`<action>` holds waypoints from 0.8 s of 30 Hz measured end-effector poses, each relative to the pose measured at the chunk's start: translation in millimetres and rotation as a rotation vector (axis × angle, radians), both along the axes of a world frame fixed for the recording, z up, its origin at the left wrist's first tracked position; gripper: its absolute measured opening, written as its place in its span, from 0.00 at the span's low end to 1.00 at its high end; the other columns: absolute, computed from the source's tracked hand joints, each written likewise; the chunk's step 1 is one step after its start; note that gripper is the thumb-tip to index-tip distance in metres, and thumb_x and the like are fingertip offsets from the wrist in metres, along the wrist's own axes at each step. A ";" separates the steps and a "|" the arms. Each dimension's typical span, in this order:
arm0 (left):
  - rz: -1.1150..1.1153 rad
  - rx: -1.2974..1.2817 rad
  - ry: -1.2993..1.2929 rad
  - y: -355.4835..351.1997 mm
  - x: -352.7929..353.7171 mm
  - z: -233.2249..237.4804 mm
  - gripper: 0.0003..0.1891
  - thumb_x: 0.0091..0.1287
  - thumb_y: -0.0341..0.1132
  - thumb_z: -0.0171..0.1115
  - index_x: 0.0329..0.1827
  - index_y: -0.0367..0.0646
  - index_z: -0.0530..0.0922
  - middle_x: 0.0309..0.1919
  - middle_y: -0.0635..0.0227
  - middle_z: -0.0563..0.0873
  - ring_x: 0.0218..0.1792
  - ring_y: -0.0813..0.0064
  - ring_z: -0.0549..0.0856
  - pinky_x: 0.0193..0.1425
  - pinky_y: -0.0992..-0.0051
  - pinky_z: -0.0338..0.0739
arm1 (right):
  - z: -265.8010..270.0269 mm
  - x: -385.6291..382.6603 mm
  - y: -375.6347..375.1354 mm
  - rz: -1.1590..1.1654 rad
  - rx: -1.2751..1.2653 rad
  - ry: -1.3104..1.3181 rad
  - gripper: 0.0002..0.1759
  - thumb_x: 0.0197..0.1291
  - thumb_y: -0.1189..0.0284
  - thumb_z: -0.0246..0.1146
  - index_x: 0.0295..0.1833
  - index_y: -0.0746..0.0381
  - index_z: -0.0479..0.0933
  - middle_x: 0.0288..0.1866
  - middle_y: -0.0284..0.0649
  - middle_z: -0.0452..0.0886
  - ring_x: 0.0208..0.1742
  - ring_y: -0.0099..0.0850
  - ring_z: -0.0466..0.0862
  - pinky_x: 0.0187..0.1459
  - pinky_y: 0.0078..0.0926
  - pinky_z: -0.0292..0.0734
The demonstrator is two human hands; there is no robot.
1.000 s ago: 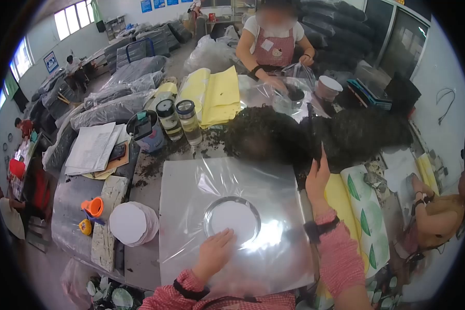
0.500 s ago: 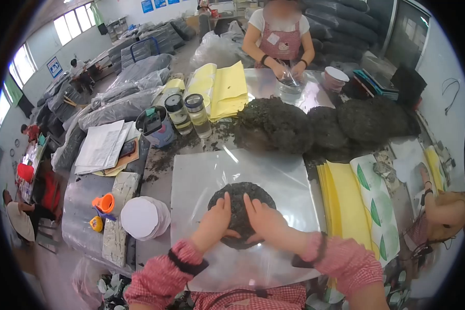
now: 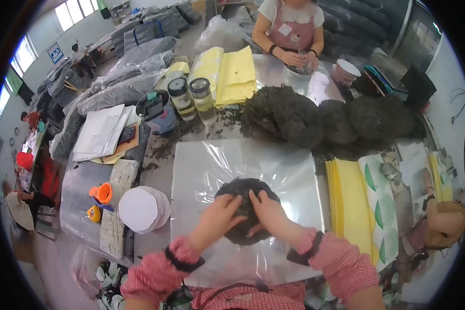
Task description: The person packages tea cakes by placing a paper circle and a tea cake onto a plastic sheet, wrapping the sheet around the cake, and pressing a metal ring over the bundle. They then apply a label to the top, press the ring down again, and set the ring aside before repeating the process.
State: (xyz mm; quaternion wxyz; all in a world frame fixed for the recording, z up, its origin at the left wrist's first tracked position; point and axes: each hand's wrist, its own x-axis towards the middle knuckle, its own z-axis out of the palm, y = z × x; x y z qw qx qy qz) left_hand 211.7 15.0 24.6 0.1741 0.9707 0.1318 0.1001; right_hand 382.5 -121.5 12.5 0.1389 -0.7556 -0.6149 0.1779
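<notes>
A dark, round, flaky cake lies on a shiny clear sheet in front of me. My left hand is on its left side, fingers bent and fingertips gripping its surface. From the right, my right hand grips it too, with the index finger near the top and the thumb lower down. The cake's lower edge shows between my wrists. What the fingertips pinch is partly hidden.
Behind the sheet lies a row of dark flaky cakes. White paper discs, lidded jars and an orange cup stand left; yellow sheets lie right. Across the table a co-worker handles a clear container.
My fingers, stretched flat over the cake before, are now bent into it and drawn in. The cake's outline looks less even. The co-worker's hands have shifted on the container.
</notes>
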 end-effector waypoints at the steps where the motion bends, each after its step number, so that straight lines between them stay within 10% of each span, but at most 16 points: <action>1: 0.106 0.055 -0.273 3.2 -14.8 4.3 0.39 0.56 0.40 0.79 0.69 0.32 0.72 0.50 0.47 0.81 0.46 0.47 0.85 0.54 0.62 0.82 | 5.2 1.2 -6.6 -0.015 0.061 0.095 0.62 0.33 0.54 0.84 0.74 0.69 0.65 0.55 0.52 0.75 0.53 0.48 0.84 0.55 0.39 0.82; 4: 0.506 0.141 -0.268 12.5 -70.6 -8.6 0.28 0.62 0.34 0.74 0.65 0.35 0.76 0.49 0.52 0.84 0.45 0.58 0.86 0.50 0.68 0.82 | 14.9 4.4 -40.6 0.209 0.448 0.238 0.53 0.38 0.56 0.82 0.72 0.65 0.71 0.63 0.51 0.75 0.64 0.49 0.78 0.66 0.45 0.76; 6: 0.638 -1.104 -0.356 10.6 -92.5 -36.5 0.22 0.65 0.31 0.72 0.62 0.36 0.79 0.49 0.55 0.87 0.45 0.67 0.88 0.50 0.72 0.82 | 11.2 -16.1 -54.7 0.229 0.421 0.114 0.48 0.42 0.59 0.81 0.70 0.64 0.72 0.67 0.50 0.75 0.67 0.49 0.76 0.69 0.47 0.72; 9: 0.504 -0.814 -0.219 3.8 -82.4 -29.5 0.17 0.66 0.29 0.72 0.57 0.36 0.82 0.43 0.58 0.90 0.43 0.73 0.89 0.49 0.74 0.82 | -13.6 -24.5 -78.3 0.243 0.402 -0.065 0.38 0.50 0.69 0.75 0.69 0.64 0.75 0.71 0.50 0.75 0.74 0.48 0.73 0.75 0.55 0.65; 11: 0.508 -0.826 -0.305 2.7 -69.6 -10.2 0.14 0.64 0.28 0.73 0.51 0.35 0.85 0.39 0.60 0.91 0.39 0.73 0.89 0.46 0.75 0.82 | 3.1 -15.6 -88.1 0.011 0.560 0.355 0.33 0.52 0.78 0.68 0.68 0.65 0.77 0.68 0.50 0.78 0.73 0.49 0.75 0.76 0.56 0.63; 13: 0.475 -0.628 -0.236 6.6 -65.1 34.1 0.12 0.64 0.27 0.72 0.50 0.35 0.85 0.37 0.62 0.91 0.37 0.75 0.89 0.43 0.75 0.82 | -4.5 -8.4 -102.4 -0.312 0.810 0.341 0.12 0.58 0.80 0.64 0.48 0.70 0.81 0.57 0.54 0.85 0.51 0.42 0.86 0.58 0.32 0.80; 15: 0.422 -0.477 -0.265 17.2 -60.3 63.9 0.09 0.65 0.26 0.71 0.47 0.35 0.86 0.35 0.63 0.91 0.36 0.76 0.89 0.40 0.76 0.82 | -1.4 4.3 -121.8 -0.761 0.965 0.610 0.10 0.66 0.75 0.62 0.50 0.67 0.81 0.54 0.47 0.85 0.49 0.36 0.86 0.53 0.30 0.81; 18: 0.484 -0.940 -0.221 33.5 -39.4 108.3 0.06 0.66 0.26 0.69 0.44 0.34 0.86 0.32 0.65 0.90 0.35 0.78 0.88 0.40 0.76 0.82 | 13.3 22.8 -151.8 -1.100 1.302 1.192 0.10 0.78 0.67 0.58 0.51 0.62 0.80 0.48 0.36 0.85 0.46 0.26 0.84 0.46 0.26 0.83; 22: 0.271 -1.122 -0.413 65.2 71.6 106.8 0.11 0.71 0.29 0.67 0.51 0.30 0.83 0.38 0.62 0.89 0.40 0.74 0.88 0.46 0.75 0.85 | -10.8 28.7 -196.9 -1.102 1.225 0.973 0.16 0.79 0.67 0.55 0.63 0.66 0.76 0.61 0.45 0.83 0.61 0.35 0.84 0.62 0.37 0.83; 24: 0.304 -1.247 -0.562 71.1 152.5 90.1 0.13 0.71 0.29 0.67 0.53 0.29 0.81 0.43 0.59 0.86 0.41 0.72 0.88 0.49 0.73 0.86 | 6.3 19.4 -193.7 -1.124 1.351 1.291 0.19 0.80 0.67 0.54 0.66 0.67 0.74 0.62 0.45 0.82 0.61 0.36 0.84 0.62 0.38 0.83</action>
